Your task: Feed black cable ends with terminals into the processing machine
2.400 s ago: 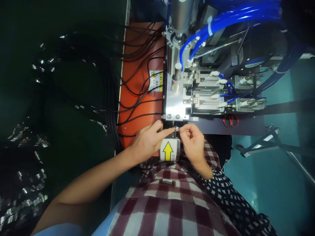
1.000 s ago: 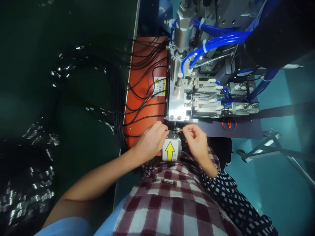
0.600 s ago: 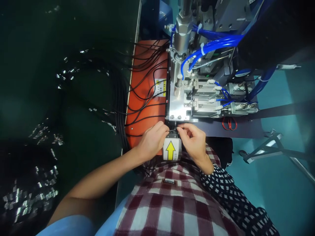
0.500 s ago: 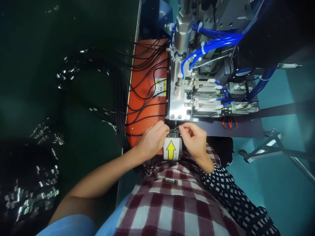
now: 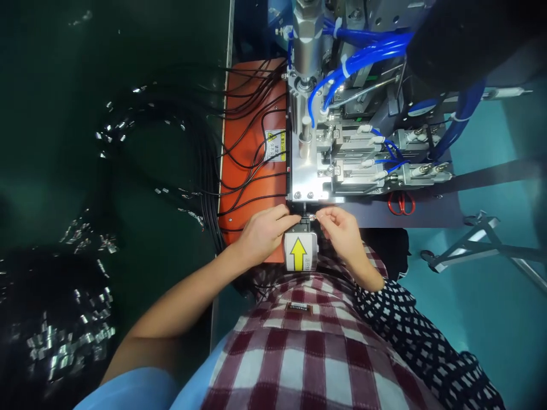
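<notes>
My left hand point(image 5: 265, 232) is closed, its index finger reaching to a small black fixture point(image 5: 301, 226) at the machine's front edge. A thin black cable point(image 5: 231, 230) runs under this hand across the orange plate; the fingers hide the part they grip. From the right, my right hand point(image 5: 342, 228) pinches a small shiny metal connector point(image 5: 311, 217) at the fixture, close to the left fingertips. Just below both hands is a white label with a yellow arrow point(image 5: 298, 254). Directly above them stands the machine's bright metal block point(image 5: 304, 181).
Several black cables cross the orange plate point(image 5: 252, 134) into the machine. A cable bundle with metal ends point(image 5: 205, 165) lies on the dark surface at left. Blue air tubes point(image 5: 371, 51) arch above the cylinders. Red-handled scissors point(image 5: 401, 203) lie at right, near a metal stand point(image 5: 478, 245).
The stretch of black cable seen between my hands before is now covered. A metal connector shows at my right fingertips, and my left index finger has stretched further over the fixture.
</notes>
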Tool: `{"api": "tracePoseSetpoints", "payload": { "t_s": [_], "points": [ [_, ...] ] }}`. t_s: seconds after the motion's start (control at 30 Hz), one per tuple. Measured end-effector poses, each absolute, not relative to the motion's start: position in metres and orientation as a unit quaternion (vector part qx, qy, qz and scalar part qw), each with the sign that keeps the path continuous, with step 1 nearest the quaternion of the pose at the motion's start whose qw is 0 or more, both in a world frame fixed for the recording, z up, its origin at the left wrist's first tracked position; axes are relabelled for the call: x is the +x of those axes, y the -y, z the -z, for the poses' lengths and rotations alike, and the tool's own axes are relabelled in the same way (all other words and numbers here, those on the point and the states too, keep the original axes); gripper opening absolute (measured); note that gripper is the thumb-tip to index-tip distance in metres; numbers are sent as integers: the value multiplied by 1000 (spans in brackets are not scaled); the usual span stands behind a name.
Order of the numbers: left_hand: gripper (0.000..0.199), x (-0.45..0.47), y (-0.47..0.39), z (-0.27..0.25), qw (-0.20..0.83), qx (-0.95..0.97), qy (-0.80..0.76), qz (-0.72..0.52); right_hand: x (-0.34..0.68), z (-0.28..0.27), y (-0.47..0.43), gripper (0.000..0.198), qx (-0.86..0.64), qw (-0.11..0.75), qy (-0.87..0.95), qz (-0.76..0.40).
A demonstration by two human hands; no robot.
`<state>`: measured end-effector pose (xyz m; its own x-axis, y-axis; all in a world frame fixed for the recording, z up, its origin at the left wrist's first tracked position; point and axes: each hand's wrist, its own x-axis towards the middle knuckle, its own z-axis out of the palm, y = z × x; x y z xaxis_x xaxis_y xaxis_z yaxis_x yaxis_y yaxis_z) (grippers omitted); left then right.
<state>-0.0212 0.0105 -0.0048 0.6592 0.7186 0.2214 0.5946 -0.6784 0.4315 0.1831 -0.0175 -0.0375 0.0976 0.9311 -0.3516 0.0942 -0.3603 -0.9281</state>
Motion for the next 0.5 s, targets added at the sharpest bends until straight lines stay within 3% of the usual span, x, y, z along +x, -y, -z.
{"api": "tracePoseSetpoints", "payload": {
  "t_s": [0.27, 0.5],
  "points": [
    [32, -21, -9, 6, 158, 893, -386, -169, 177, 27, 33, 13, -630, 437, 546, -336],
    [32, -21, -9, 5, 162, 895, -375, -179, 181, 34, 30, 11, -617, 410, 584, -332]
  ]
}}
